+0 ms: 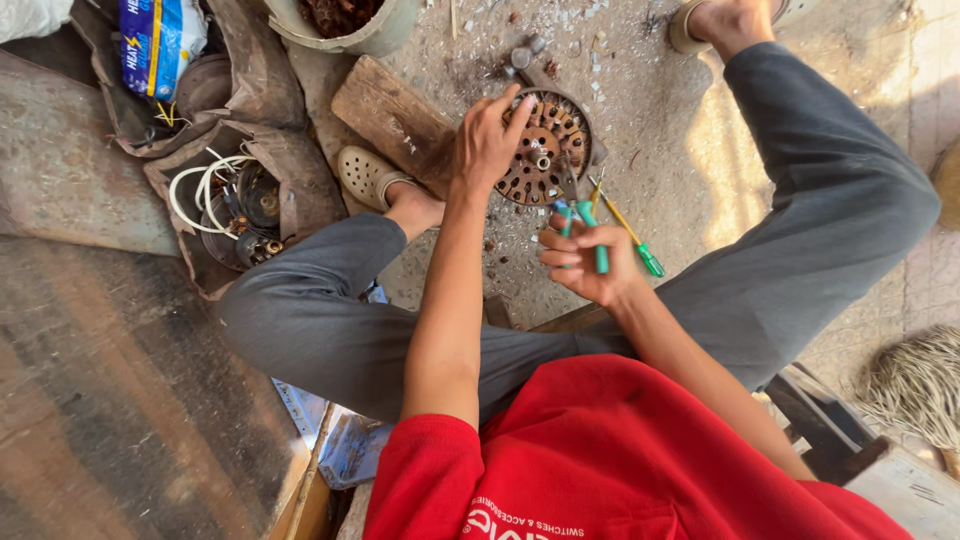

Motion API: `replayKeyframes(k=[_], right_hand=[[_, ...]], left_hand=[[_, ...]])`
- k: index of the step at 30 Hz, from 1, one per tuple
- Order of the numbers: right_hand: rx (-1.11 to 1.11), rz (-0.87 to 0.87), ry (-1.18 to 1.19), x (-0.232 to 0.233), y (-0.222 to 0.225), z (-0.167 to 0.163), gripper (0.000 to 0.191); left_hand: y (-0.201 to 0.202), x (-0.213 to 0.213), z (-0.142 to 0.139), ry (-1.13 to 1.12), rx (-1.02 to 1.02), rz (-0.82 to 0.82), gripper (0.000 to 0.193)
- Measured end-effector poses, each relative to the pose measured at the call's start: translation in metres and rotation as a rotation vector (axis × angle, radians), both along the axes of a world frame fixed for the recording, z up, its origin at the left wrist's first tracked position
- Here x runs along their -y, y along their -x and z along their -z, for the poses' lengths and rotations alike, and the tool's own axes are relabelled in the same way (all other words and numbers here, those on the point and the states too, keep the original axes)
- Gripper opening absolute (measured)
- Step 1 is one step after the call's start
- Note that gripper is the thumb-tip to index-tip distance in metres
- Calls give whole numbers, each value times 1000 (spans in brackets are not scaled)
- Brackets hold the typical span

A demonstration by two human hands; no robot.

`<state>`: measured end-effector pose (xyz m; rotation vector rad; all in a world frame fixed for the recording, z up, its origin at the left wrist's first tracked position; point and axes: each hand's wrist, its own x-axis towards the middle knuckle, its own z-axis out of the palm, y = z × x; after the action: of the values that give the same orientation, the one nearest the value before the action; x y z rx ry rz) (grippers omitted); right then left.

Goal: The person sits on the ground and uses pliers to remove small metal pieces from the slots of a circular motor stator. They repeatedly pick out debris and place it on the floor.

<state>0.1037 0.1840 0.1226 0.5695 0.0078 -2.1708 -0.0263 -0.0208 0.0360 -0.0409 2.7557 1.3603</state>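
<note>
A rusty round motor core (546, 150) with a ring of slots lies on the dusty ground between my feet. My left hand (487, 140) rests on its left rim, fingers spread over the metal. My right hand (583, 262) is closed around pliers with green handles (588, 225), their tip pointing at the core's lower edge. A screwdriver with a yellow shaft and green handle (632, 236) lies on the ground just right of that hand. I sit with grey trouser legs bent either side.
A wooden block (390, 118) lies left of the core, by my sandalled foot (366, 175). A torn sack (240, 195) holds white wire coils and metal parts. A bucket (345, 25) stands at the top. Straw broom (915, 385) at right.
</note>
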Motion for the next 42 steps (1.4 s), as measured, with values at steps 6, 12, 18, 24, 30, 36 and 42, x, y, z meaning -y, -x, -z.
replayKeyframes(k=[6,12,18,24,30,36,42], right_hand=[[-268,-101,80,-47,7,-63,31],[-669,-596,-989,-67,9,-91,47],[-871,-708,-1367,-58,1,-91,40],[-1041,-808,-1500,-49,3,-95,43],[-1288,-668,-1815,-45,-9,-88,62],[-1142,-662,-1702,-60,-33,-59,51],[-1150,-710,-1654,-74,-47,-45,50]], left_hand=[[8,6,9,40,67,29,62],[4,11,-27,194,-220,85,58],[-73,-24,-150,-130,-193,220,51],[-100,-51,-174,72,-450,334,32],[-98,-55,-149,107,-551,117,21],[-63,18,-137,-122,-377,-64,18],[32,113,-169,71,-627,-366,34]])
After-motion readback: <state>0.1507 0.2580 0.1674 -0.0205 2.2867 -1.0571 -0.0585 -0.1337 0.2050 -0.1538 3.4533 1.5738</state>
